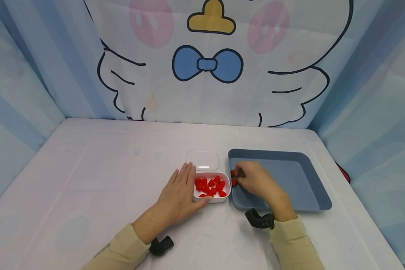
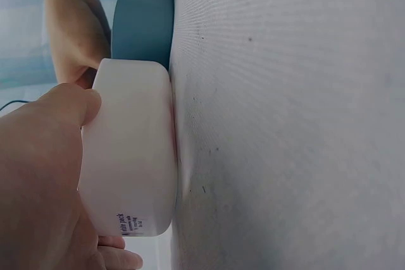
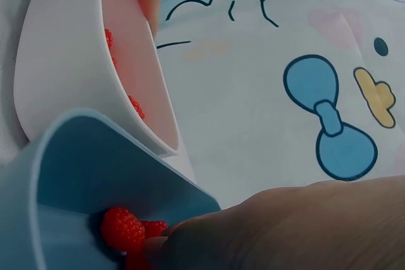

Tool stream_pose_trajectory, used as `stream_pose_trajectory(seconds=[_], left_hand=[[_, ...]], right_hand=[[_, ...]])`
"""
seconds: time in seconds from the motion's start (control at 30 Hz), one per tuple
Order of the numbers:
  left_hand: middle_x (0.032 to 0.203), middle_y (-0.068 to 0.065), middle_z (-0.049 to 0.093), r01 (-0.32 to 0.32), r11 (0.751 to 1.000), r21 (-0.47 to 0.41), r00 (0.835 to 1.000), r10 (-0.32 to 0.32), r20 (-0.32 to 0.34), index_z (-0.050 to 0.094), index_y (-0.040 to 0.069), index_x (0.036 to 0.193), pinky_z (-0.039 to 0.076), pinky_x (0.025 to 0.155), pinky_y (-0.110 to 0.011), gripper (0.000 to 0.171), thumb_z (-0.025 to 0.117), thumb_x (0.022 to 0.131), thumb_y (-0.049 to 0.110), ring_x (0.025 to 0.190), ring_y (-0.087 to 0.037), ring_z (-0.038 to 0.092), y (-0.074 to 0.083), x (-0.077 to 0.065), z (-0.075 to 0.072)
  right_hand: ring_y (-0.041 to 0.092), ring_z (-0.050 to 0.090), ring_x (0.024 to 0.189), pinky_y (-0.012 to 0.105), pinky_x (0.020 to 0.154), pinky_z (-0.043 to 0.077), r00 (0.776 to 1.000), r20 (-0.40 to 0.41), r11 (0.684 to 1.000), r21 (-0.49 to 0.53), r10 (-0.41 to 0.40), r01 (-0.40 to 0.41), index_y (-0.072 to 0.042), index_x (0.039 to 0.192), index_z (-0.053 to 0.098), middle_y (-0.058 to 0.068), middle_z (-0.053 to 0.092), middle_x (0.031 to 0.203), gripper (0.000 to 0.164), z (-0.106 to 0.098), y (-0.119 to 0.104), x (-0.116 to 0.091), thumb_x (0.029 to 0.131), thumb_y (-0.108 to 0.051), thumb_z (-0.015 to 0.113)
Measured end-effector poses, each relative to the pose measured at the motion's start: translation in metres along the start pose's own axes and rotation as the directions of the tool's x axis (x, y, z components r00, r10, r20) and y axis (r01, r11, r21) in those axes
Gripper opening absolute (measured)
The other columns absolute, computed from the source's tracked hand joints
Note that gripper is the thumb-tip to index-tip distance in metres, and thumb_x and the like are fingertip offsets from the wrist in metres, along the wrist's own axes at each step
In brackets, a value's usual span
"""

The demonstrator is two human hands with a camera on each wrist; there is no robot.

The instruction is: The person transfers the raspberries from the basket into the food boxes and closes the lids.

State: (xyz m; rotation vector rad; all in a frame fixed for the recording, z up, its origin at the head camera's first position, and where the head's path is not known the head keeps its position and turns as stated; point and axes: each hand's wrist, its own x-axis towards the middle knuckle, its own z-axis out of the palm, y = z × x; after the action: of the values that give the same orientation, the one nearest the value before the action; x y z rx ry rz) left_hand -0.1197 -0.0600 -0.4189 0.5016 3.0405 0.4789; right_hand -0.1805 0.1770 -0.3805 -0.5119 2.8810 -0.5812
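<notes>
Red raspberries (image 1: pixel 206 189) fill part of a white plastic box (image 1: pixel 219 200). My left hand (image 1: pixel 179 197) lies along the box's left side with straight fingers, its thumb (image 2: pixel 92 105) at the near rim. My right hand (image 1: pixel 258 182) reaches into the left end of the blue-grey tray (image 1: pixel 287 180). Its thumb and fingers pinch at a raspberry (image 3: pixel 136 261) there, partly hidden by the fingers. Another raspberry (image 3: pixel 122 229) sits right beside the fingertips, against the tray's wall.
Behind the box lies a clear lid (image 1: pixel 202 160) on the white table (image 1: pixel 104 168). The tray stands close against the box's right side. A curtain with a printed blue bow (image 1: pixel 207 64) hangs at the back edge.
</notes>
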Motion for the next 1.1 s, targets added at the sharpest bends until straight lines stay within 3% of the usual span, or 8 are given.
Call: stream_pose_trajectory(seconds=[1.1], left_hand=[[0.163,-0.014,0.027,0.000,1.000,0.001,1.000,0.000,0.003,0.025,0.004,0.156,0.022,0.123,-0.052,0.100,0.064,0.084,0.061,0.152,-0.032,0.024,0.0000,-0.0003,-0.0015]], right_hand=[[0.019,0.055,0.073,0.031,0.064,0.050,0.999,-0.028,0.999,-0.026,0.022,-0.023,-0.005,0.093,0.067,0.006,0.064,0.084,0.011,-0.0047,0.0006,-0.0012,0.085,0.003,0.065]])
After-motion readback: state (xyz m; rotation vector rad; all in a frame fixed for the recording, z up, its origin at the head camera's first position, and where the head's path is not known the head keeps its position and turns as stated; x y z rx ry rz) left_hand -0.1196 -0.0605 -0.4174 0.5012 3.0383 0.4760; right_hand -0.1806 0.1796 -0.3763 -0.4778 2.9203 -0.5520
